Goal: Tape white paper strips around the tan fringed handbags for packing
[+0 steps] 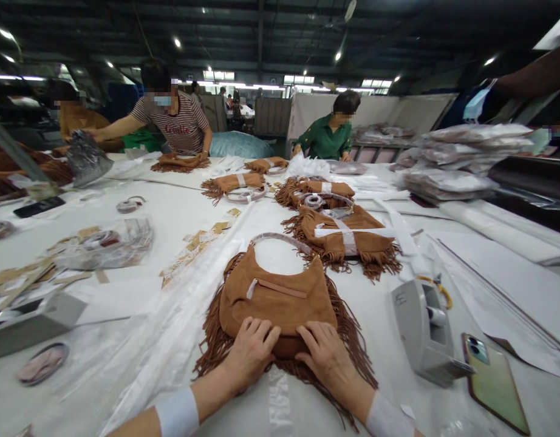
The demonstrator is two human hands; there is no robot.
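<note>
A brown suede-like handbag (pixel 280 297) with long fringe lies flat on the white table in front of me, zip side up. Its wrapped strap (pixel 284 237) arches away from me. My left hand (pixel 252 349) grips the near bottom edge left of centre, fingers on top of the bag. Right of centre, my right hand (pixel 325 349) holds the same edge, its thumb lower on the side. The bag's underside is hidden. Just beyond it lies another fringed handbag (pixel 353 233) with a white band around it.
A grey tape dispenser (pixel 423 334) and a phone (pixel 494 379) stand to the right. More banded bags (pixel 239 182) lie farther back. Paper tags (pixel 198 243) and a second dispenser (pixel 34 321) are at left. Several co-workers work behind; bagged goods (pixel 462 158) are piled at right.
</note>
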